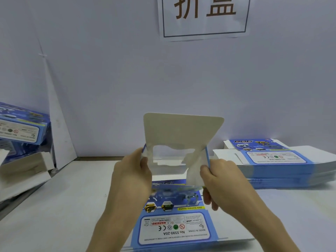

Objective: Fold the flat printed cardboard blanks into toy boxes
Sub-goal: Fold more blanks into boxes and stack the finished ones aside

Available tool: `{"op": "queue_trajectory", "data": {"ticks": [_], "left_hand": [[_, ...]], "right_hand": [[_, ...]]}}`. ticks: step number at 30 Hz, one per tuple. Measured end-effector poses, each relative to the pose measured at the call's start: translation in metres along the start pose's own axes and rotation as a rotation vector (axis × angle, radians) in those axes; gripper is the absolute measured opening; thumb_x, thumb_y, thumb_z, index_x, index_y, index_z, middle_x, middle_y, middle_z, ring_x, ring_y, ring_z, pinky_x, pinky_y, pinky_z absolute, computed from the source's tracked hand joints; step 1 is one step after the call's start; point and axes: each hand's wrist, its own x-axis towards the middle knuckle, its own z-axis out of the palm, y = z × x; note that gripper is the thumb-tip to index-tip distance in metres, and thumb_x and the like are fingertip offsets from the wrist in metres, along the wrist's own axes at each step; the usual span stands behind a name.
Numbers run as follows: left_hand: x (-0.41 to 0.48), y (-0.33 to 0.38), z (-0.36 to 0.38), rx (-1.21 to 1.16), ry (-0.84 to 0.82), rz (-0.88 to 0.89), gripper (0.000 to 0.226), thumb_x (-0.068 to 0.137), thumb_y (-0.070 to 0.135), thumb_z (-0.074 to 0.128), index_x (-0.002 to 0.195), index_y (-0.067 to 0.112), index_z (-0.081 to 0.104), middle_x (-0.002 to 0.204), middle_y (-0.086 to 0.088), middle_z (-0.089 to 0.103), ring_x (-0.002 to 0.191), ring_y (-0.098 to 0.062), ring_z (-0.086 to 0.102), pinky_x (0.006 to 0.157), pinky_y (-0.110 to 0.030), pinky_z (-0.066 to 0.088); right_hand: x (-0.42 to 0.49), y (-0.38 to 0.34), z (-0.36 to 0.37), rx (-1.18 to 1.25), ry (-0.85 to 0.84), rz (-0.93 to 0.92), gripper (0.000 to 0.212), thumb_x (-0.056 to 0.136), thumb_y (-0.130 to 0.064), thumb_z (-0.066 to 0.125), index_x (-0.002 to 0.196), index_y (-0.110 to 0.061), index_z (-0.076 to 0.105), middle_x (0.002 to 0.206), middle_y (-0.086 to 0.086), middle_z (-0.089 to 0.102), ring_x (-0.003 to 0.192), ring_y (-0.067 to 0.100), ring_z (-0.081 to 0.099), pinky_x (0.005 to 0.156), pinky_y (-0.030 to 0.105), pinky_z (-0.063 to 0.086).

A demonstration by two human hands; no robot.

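Blue printed cardboard blank (174, 224) sits mid-surface, printed panel flat on white surface (63, 206), grey window panel raised upright. Left grip (132, 171) pinches window panel's left edge; right grip (223, 180) pinches right edge. Stack of flat blue blanks (276, 164) at right; folded blue boxes (23, 128) far left.
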Motion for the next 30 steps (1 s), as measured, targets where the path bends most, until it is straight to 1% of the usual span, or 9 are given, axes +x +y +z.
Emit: {"op": "queue_trajectory", "data": {"ticks": [3, 6, 10, 12, 14, 17, 21, 26, 30], "left_hand": [[-0.001, 0.001, 0.002, -0.118, 0.025, 0.060, 0.044, 0.096, 0.019, 0.046, 0.054, 0.023, 0.033, 0.041, 0.011, 0.047, 0.045, -0.003, 0.048, 0.040, -0.010, 0.034], [-0.001, 0.002, 0.001, -0.109, 0.070, 0.092, 0.051, 0.098, 0.017, 0.049, 0.050, 0.024, 0.030, 0.037, 0.005, 0.036, 0.042, -0.014, 0.040, 0.044, -0.010, 0.033], [0.000, 0.001, 0.006, -0.022, 0.098, 0.200, 0.049, 0.098, 0.015, 0.048, 0.054, 0.029, 0.031, 0.044, 0.005, 0.031, 0.046, -0.018, 0.029, 0.047, -0.013, 0.031], [-0.001, 0.002, 0.005, -0.130, 0.061, 0.294, 0.039, 0.096, 0.034, 0.055, 0.060, 0.034, 0.039, 0.055, 0.012, 0.047, 0.052, -0.008, 0.041, 0.051, -0.009, 0.033], [0.000, 0.005, 0.001, -0.422, -0.060, 0.224, 0.009, 0.086, 0.059, 0.058, 0.084, 0.053, 0.052, 0.097, 0.022, 0.064, 0.080, 0.009, 0.060, 0.069, -0.004, 0.042], [0.005, -0.005, 0.006, -0.603, -0.150, 0.167, 0.067, 0.069, 0.066, 0.063, 0.127, 0.061, 0.030, 0.132, 0.027, 0.049, 0.119, 0.015, 0.047, 0.091, -0.010, 0.041], [0.001, -0.015, 0.016, -0.331, -0.272, 0.376, 0.106, 0.072, 0.043, 0.079, 0.142, 0.055, 0.000, 0.140, 0.043, 0.024, 0.131, 0.020, 0.025, 0.091, 0.000, 0.037], [0.002, -0.020, 0.032, -0.049, -0.291, 0.394, 0.145, 0.042, 0.080, 0.072, 0.135, 0.043, -0.033, 0.150, 0.028, -0.029, 0.144, 0.001, -0.018, 0.120, -0.043, 0.018], [0.005, -0.023, 0.036, -0.016, -0.119, 0.461, 0.140, 0.051, 0.071, 0.077, 0.141, 0.037, -0.024, 0.157, 0.000, 0.000, 0.146, -0.013, 0.004, 0.116, -0.047, 0.026]], "right_hand": [[0.002, 0.002, 0.002, 0.023, 0.063, 0.004, 0.036, 0.099, -0.023, 0.036, 0.071, -0.006, 0.052, 0.072, 0.014, 0.069, 0.062, 0.020, 0.064, 0.069, 0.037, 0.056], [0.003, 0.004, 0.003, 0.137, 0.050, 0.033, 0.039, 0.097, -0.033, 0.041, 0.077, -0.007, 0.061, 0.053, 0.004, 0.067, 0.036, 0.003, 0.051, 0.050, 0.024, 0.047], [0.006, 0.007, 0.004, 0.113, 0.039, 0.071, 0.038, 0.098, -0.018, 0.037, 0.069, -0.003, 0.056, 0.058, 0.008, 0.067, 0.045, 0.012, 0.052, 0.057, 0.031, 0.051], [0.008, 0.009, 0.004, 0.193, 0.103, 0.091, 0.037, 0.098, -0.017, 0.037, 0.069, -0.002, 0.055, 0.055, 0.009, 0.066, 0.044, 0.016, 0.055, 0.050, 0.028, 0.050], [0.011, 0.012, 0.002, 0.403, 0.167, 0.120, 0.029, 0.096, -0.014, 0.040, 0.076, -0.001, 0.056, 0.051, 0.010, 0.065, 0.035, 0.016, 0.051, 0.037, 0.022, 0.040], [0.011, 0.016, -0.004, 0.731, 0.138, 0.206, 0.009, 0.090, -0.005, 0.042, 0.086, -0.002, 0.049, 0.046, 0.014, 0.059, 0.030, 0.019, 0.036, 0.033, 0.020, 0.028], [0.010, 0.014, -0.010, 0.995, 0.043, 0.282, 0.012, 0.092, -0.004, 0.044, 0.080, -0.004, 0.046, 0.048, 0.018, 0.057, 0.030, 0.018, 0.037, 0.032, 0.018, 0.029], [0.003, 0.006, -0.012, 0.968, -0.085, 0.159, 0.011, 0.091, -0.014, 0.056, 0.092, -0.005, 0.051, 0.055, 0.019, 0.063, 0.034, 0.019, 0.047, 0.033, 0.021, 0.033], [-0.001, 0.003, -0.012, 0.652, -0.132, 0.067, 0.032, 0.086, -0.047, 0.060, 0.082, -0.015, 0.059, 0.050, 0.007, 0.060, 0.036, 0.016, 0.046, 0.038, 0.023, 0.037]]}}
